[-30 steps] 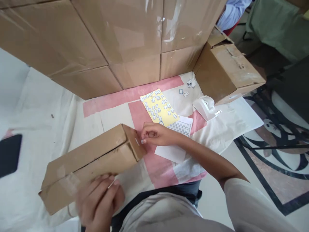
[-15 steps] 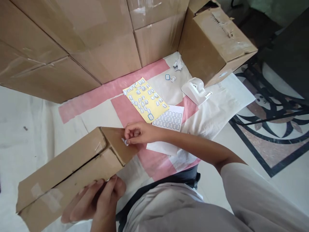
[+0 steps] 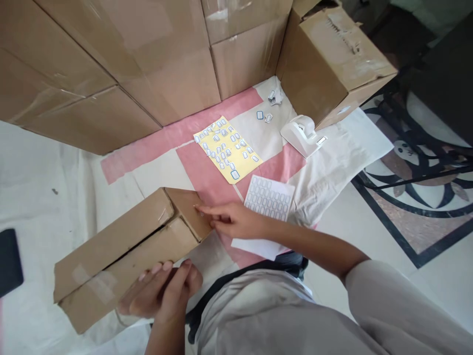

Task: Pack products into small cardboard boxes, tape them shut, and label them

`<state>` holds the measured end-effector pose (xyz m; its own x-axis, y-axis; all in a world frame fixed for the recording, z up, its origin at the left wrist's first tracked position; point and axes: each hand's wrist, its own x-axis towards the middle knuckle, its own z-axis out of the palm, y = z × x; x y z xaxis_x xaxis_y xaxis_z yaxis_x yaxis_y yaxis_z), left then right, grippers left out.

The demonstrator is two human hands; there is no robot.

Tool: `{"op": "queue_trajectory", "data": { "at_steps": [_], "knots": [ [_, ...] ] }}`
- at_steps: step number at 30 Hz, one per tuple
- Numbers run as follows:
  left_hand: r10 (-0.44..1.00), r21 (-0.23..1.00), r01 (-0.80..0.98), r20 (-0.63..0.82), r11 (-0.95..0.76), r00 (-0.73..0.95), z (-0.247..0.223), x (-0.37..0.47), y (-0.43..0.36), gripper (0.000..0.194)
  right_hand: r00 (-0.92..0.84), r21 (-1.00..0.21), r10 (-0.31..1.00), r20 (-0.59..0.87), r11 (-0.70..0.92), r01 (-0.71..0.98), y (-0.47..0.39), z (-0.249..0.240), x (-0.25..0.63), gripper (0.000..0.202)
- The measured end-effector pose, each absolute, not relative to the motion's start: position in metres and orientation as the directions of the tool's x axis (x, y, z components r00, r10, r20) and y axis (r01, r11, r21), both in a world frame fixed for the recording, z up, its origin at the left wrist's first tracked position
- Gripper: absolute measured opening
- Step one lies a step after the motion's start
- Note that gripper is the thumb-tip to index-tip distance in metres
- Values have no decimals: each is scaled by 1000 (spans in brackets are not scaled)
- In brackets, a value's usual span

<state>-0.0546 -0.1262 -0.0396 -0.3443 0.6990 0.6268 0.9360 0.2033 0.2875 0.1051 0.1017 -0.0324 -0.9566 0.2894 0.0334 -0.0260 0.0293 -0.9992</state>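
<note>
On the cloth-covered desk (image 3: 158, 170), close to the person's body, a long brown carton (image 3: 114, 246) lies slantwise. The right hand (image 3: 232, 220) has its index finger stretched out against the carton's end, its grip loosely spread. The left hand (image 3: 162, 291) sits curled by the near side; whether its grip pinches anything, I can't tell. Past the right hand lie a yellow sheet (image 3: 242, 160) dotted with small labels, a white label sheet (image 3: 269, 197) and a white tape dispenser (image 3: 300, 135).
</note>
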Motion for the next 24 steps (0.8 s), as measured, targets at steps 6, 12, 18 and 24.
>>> {"op": "queue_trajectory", "data": {
  "at_steps": [6, 12, 18, 24],
  "knots": [
    [450, -138, 988, 888, 62, 96, -40, -51, -99, 16, -893, -983, 443, -79, -183, -4, 55, -41, 119, 87],
    [465, -124, 990, 882, 72, 77, -26, -39, -93, 17, -917, -978, 398, -13, -197, -71, 84, -48, 92, 74],
    [439, -78, 997, 896, 8, 66, -30, -39, -96, 19, -843, -990, 538, -20, -127, -58, 92, -30, 95, 80],
    [422, -116, 989, 895, -89, 143, -29, -53, -92, 13, -813, -986, 577, -78, -165, -22, 70, -29, 97, 56]
  ]
}}
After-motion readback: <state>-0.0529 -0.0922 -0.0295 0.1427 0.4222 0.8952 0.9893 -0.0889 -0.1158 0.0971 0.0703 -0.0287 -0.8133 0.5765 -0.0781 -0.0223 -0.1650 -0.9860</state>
